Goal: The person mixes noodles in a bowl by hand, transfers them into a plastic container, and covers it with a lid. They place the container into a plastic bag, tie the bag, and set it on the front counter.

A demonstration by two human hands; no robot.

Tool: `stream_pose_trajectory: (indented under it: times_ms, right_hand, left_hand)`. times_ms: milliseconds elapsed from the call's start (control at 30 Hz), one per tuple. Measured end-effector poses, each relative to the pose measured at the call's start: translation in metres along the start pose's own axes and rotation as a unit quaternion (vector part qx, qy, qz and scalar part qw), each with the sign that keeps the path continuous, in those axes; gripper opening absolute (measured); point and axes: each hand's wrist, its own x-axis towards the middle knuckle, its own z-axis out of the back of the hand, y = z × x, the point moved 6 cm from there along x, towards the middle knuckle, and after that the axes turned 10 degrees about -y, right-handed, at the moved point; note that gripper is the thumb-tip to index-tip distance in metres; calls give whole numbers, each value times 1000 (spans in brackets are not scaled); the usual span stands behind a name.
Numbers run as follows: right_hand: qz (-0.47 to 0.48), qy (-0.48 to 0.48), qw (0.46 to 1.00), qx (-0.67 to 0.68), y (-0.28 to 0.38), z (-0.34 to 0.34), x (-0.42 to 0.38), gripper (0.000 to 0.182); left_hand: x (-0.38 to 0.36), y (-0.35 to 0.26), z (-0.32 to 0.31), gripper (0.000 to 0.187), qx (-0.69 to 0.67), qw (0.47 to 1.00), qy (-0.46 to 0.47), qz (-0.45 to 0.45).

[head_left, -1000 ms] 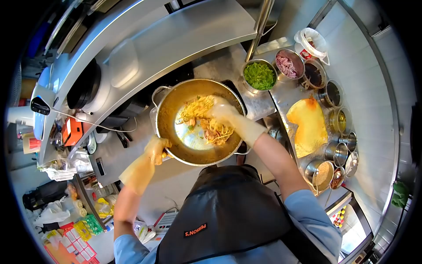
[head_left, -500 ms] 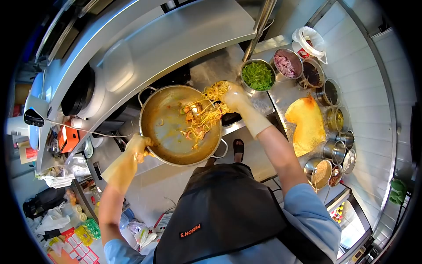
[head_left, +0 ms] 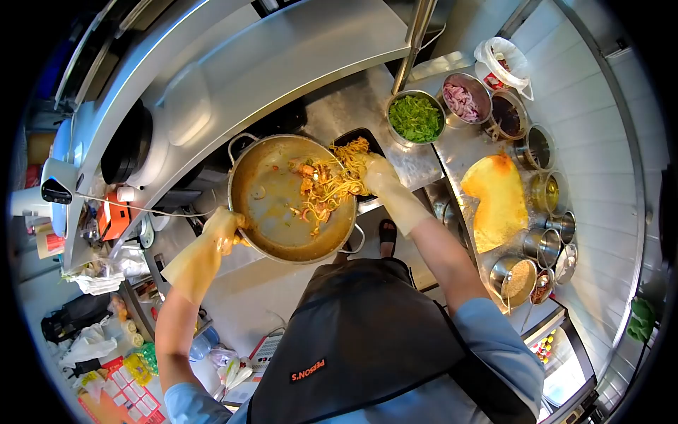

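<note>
A wide metal pan with two loop handles is held over the worktop. My left hand, in a pale translucent glove, is closed on the pan's lower left rim. Noodles with bits of meat and greens lie on the pan's right side and spill across its rim. My right hand, gloved too, is at the noodles by the right rim, closed on some of them, its fingertips partly hidden. Beneath that hand and the noodles, a black tray shows partly, some noodles over it.
To the right are metal pots of chopped greens and sliced onion. A yellow flat sheet of food lies on the right counter beside several smaller cups. A steel shelf overhangs the back, with an upright pole at its end.
Noodles at the right rim have shifted slightly, and more of the black tray shows behind them. My left hand keeps its hold on the pan. The view has shifted a little.
</note>
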Motion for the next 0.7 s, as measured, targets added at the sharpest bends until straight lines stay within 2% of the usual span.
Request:
stream_pose_trajectory:
  times_ms: [100, 133, 200, 233, 300, 367, 400, 433, 467, 533, 633, 700]
  right_hand:
    - [29, 51, 978, -201, 63, 23, -41, 45]
    - [190, -45, 957, -215, 81, 16, -64, 39]
    - [339, -145, 902, -226, 91, 15, -83, 34]
    - [271, -72, 940, -195, 80, 11, -71, 32]
    - [197, 5, 967, -159, 59, 3, -59, 30]
    - [186, -56, 973, -126, 27, 7, -43, 35]
    - [129, -69, 983, -115, 21, 20, -44, 35]
    - [127, -101, 987, -2, -4, 10, -32, 35]
    - [133, -130, 976, 110, -30, -2, -20, 36]
    - [223, -143, 957, -122, -8, 15, -32, 36]
    - [206, -121, 964, -117, 9, 33, -34, 40]
    - [152, -105, 973, -138, 12, 55, -49, 39]
  left_hand:
    - [3, 3, 2, 20, 0, 1000, -27, -15]
    - [-2, 1, 0, 20, 4, 1000, -23, -16]
    - [-13, -16, -5, 19, 59, 996, 7, -70]
    - [-14, -22, -8, 19, 60, 995, 9, -77]
    - [-16, -16, -9, 18, 59, 998, -6, -35]
    - [-10, -14, -6, 18, 60, 997, -11, -45]
    - [-7, -12, -5, 18, 44, 999, -7, -31]
    - [-6, -9, -5, 19, 27, 1000, -2, -15]
    - [-8, -12, -6, 19, 48, 998, 16, -36]
    - [-9, -17, -8, 19, 53, 998, 3, -18]
    - [-5, -10, -4, 19, 30, 999, -15, -1]
    - [-1, -5, 2, 19, -22, 1000, -17, -3]
